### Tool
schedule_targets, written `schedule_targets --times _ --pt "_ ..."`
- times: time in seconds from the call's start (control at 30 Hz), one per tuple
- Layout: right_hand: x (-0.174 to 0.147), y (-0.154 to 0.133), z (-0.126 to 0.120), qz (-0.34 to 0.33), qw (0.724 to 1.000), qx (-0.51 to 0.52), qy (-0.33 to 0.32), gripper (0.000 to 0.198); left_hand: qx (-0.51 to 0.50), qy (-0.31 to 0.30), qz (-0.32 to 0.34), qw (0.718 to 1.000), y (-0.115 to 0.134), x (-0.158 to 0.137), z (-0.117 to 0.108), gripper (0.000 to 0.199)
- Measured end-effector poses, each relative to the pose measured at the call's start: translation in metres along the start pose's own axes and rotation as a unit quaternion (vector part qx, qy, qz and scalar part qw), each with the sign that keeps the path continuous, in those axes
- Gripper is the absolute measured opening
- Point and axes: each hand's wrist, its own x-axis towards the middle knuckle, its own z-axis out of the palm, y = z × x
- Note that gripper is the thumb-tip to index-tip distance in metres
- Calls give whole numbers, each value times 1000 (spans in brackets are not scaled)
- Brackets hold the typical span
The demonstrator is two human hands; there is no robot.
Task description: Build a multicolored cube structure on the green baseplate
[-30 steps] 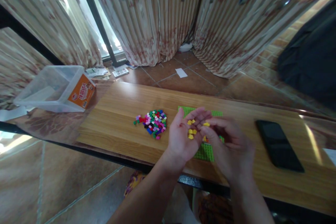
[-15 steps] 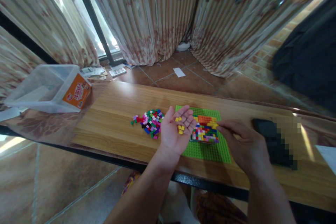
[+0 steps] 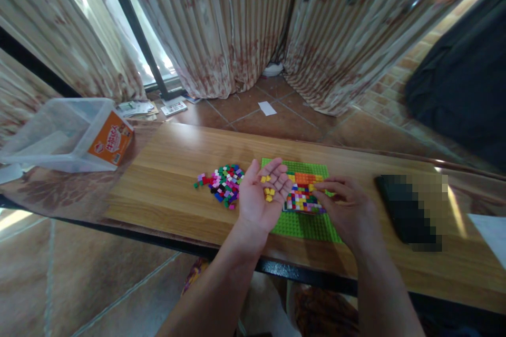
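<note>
My left hand [image 3: 259,202] is turned palm up with its fingers stretched out, and several small yellow toy bricks [image 3: 269,193] lie on it. To its right, my right hand [image 3: 348,210] pinches a yellow brick [image 3: 311,187] between thumb and fingertips, at the right side of a multicoloured brick build [image 3: 302,201]. Orange and yellow bricks top the far part of that build. It stands on a green studded baseplate [image 3: 304,229], partly covered by both hands. Whether the pinched brick touches the build I cannot tell.
A pile of loose mixed bricks [image 3: 227,181] lies on the wooden tabletop [image 3: 166,179], left of my left hand. A clear plastic bin [image 3: 75,137] with an orange label stands at the far left. On the right are a dark flat object [image 3: 399,210] and white paper [image 3: 492,231].
My right hand has moved left, in over the right part of the build, with the yellow brick in its pinch. My left hand keeps its pose, and the view has shifted slightly.
</note>
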Motion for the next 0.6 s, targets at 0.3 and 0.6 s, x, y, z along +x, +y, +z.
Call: schedule_targets --times 0.3,0.6 --pt "4 -4 -5 119 992 42 30 30 0 0 1 1000 1 -1 1 40" --pt "4 0 11 166 985 -5 39 49 4 -16 -4 1000 0 -2 1 42"
